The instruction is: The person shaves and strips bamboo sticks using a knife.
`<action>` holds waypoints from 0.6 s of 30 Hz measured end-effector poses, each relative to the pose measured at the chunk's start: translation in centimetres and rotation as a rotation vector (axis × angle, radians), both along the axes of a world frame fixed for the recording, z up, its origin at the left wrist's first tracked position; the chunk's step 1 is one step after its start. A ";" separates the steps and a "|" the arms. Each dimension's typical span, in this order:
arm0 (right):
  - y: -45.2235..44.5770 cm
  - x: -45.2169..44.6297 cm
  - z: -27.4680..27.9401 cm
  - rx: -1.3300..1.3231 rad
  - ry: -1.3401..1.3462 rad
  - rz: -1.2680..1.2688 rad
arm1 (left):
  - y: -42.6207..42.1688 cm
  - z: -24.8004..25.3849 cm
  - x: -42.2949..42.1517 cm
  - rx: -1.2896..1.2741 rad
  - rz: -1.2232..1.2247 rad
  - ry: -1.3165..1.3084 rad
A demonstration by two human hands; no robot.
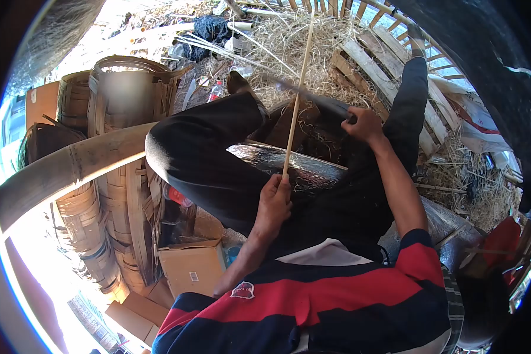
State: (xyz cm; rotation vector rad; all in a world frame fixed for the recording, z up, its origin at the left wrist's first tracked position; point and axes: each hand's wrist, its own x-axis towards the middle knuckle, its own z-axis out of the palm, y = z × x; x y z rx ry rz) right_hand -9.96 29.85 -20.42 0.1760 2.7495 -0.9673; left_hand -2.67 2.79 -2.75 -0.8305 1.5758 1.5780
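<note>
Left hand (pixel 274 199), gripping; stick (pixel 296 112), jutting forward

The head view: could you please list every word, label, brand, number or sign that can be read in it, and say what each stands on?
None can be read with certainty.
Badge on the striped shirt: lettering too small and blurred.
White label on the cardboard box: too small.
Stick and knife: no lettering visible.
</note>
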 end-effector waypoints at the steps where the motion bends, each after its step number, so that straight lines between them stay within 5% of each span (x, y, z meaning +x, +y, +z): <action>1: 0.4 -0.1 -0.9 -0.003 0.001 0.003 | 0.0 0.2 0.4 0.010 -0.003 0.010; 5: 0.1 -0.4 -2.0 -0.048 0.027 -0.203 | 0.3 -0.7 0.1 0.047 0.002 0.039; 7: -1.9 0.3 -0.6 -0.226 0.161 -0.139 | 0.6 -1.1 -0.4 0.056 -0.013 0.072; 9: -3.5 1.0 2.9 -0.288 0.007 0.036 | 0.7 -1.8 -0.6 0.064 -0.031 0.103; 11: -5.1 2.2 3.7 -0.362 0.216 0.190 | 0.6 -3.1 -0.5 -0.023 -0.120 0.274; 18: -6.9 2.7 5.5 -0.332 0.324 0.441 | 1.0 -3.4 -0.1 -0.136 -0.165 0.303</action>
